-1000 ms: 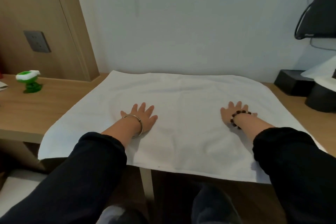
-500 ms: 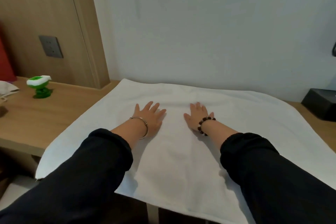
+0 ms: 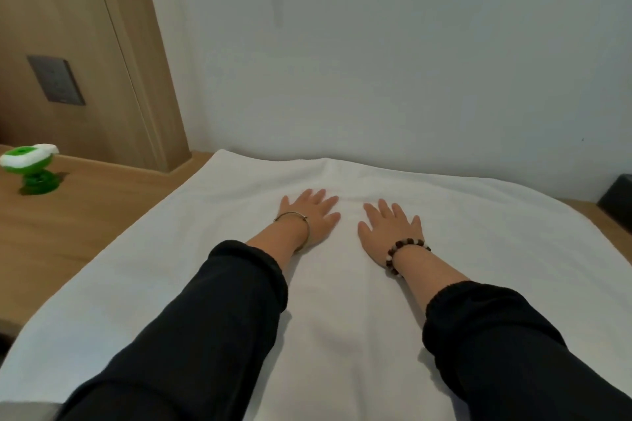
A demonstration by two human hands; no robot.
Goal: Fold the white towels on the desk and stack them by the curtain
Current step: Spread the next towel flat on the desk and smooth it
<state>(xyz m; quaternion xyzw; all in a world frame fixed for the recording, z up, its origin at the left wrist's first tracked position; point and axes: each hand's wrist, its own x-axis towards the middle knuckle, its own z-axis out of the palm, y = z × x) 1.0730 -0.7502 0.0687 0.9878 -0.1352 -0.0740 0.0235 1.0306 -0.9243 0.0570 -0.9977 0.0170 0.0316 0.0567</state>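
A large white towel [image 3: 478, 249] lies spread flat over the wooden desk [image 3: 68, 225], its far edge against the wall. My left hand [image 3: 313, 217], with a metal bangle at the wrist, rests palm down on the towel near its far middle, fingers straight. My right hand [image 3: 388, 229], with a bead bracelet, lies flat on the towel just to the right of it, fingers spread. A narrow gap separates the two hands. No curtain is in view.
A green and white toy [image 3: 32, 169] stands on the desk at the far left. A wooden panel with a grey wall socket [image 3: 56, 80] rises behind it. A black object [image 3: 617, 193] sits at the right edge by the wall.
Both hands have slid forward over the towel toward the wall. My right hand moved from the towel's right side in beside my left. The view has tilted closer to the desk.
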